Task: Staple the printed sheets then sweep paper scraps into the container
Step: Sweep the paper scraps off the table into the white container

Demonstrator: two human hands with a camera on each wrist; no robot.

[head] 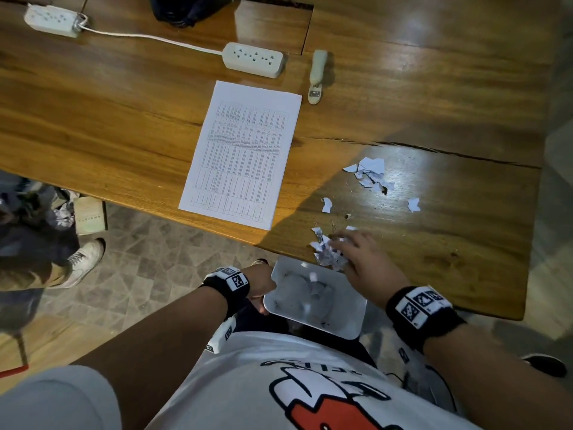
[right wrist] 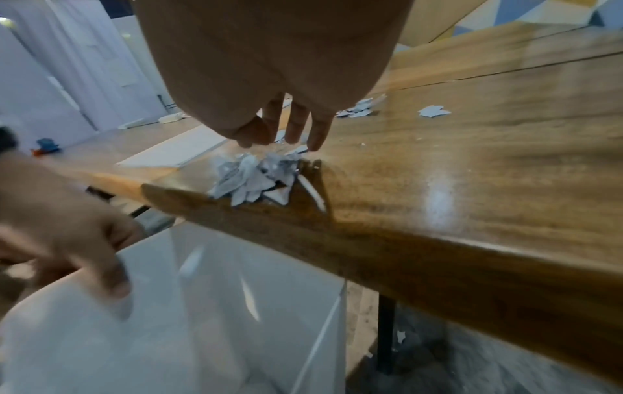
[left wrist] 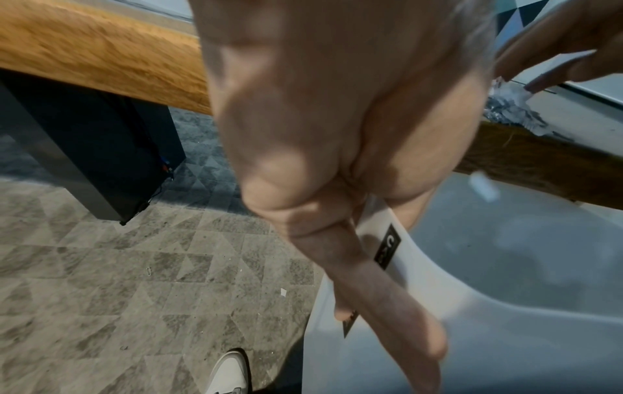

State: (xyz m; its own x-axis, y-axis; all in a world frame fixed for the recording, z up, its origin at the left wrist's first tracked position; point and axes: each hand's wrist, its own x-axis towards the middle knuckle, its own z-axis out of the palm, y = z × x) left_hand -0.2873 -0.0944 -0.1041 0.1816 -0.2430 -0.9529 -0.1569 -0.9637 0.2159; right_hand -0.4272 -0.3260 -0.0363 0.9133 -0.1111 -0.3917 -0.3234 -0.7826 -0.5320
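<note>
Sweeping is the step in hand, we judge: our right hand (head: 359, 259) lies with fingers extended and relaxed on the wooden table (head: 465, 237), gripping nothing, its edge against a bunched pile of paper scraps (head: 327, 254) right at the table's lip. Our left hand (head: 262, 288) grips the rim of the white plastic container (head: 350, 327), fingers curled over its wall, holding it just below the edge under the pile. A few bits appear blurred in mid-fall inside it.

To do this well, we would keep the palm edge flat on the wood so thin scraps cannot slip beneath, draw in one slow stroke, and press the container's rim snug to the table edge. The edge looks chipped and irregular in the right wrist view, so pieces could catch in the notch or drop past onto the tiled floor (head: 139, 274).

More scraps remain: a loose cluster (head: 370, 176) farther out, plus two strays (head: 414, 205), well apart from the hand. They are small, torn and light.

Smooth and glossy, the tabletop is crossed by a long crack. The printed sheets (head: 240, 155) lie flat as a crisp rectangle, the cream stapler (head: 317, 76) near their far corner, a white power strip (head: 253, 59) just beyond them.
</note>
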